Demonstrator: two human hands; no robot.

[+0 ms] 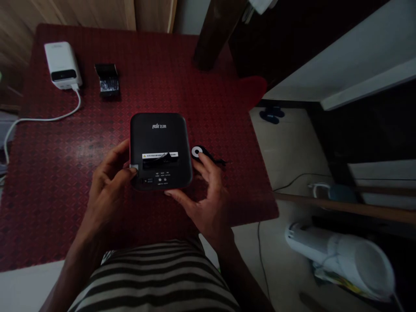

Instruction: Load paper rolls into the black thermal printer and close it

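A black receipt printer (160, 134) with rounded corners lies on the table in front of me, with white lettering and a white warning sticker above its slot. A small dark piece pokes up from the slot. My left hand (110, 180) grips its left side, thumb on the front left corner. My right hand (208, 197) holds its front right corner, thumb at the front edge and fingers along the right side. Close to those fingers lies a flat black item with a white ring (196, 151) and a thin dark tail; I cannot tell whether they touch it.
On the red patterned table (156, 78) stand a white power bank (61, 58) with a white cable (48, 119) and a small black box-like item (108, 82). A dark post (216, 34) rises at the back. Slippers (271, 115) and a white cylinder (338, 255) are to the right.
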